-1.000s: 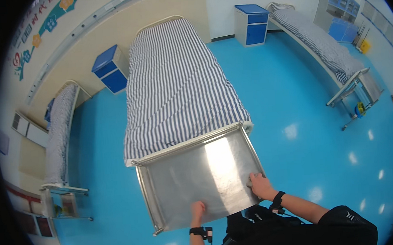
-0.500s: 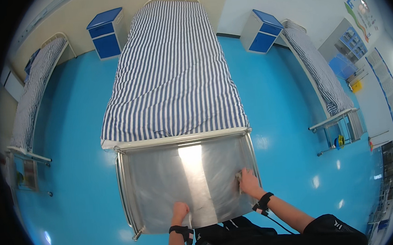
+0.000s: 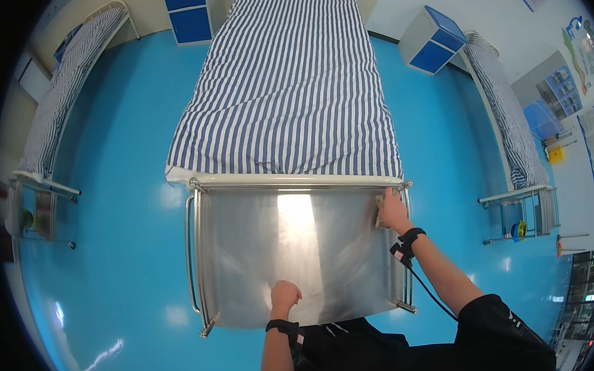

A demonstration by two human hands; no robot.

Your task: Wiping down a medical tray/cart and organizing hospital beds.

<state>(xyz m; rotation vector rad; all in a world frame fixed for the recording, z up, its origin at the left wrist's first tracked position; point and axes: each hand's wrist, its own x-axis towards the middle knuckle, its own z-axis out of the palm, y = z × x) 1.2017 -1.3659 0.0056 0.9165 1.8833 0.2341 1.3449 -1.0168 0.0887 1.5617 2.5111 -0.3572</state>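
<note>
The left hand [image 3: 286, 295] curls loosely over the steel panel's [image 3: 242, 241] near part, the right hand [image 3: 394, 210] gripping at its far-right corner.

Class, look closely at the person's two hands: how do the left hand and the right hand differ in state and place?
The left hand is curled in a loose fist with nothing visible in it, while the right hand grips a greyish cloth. The left hand is over the near part of the metal tabletop; the right hand is by its far right corner. Both are bare, with a black strap at each wrist.
</note>
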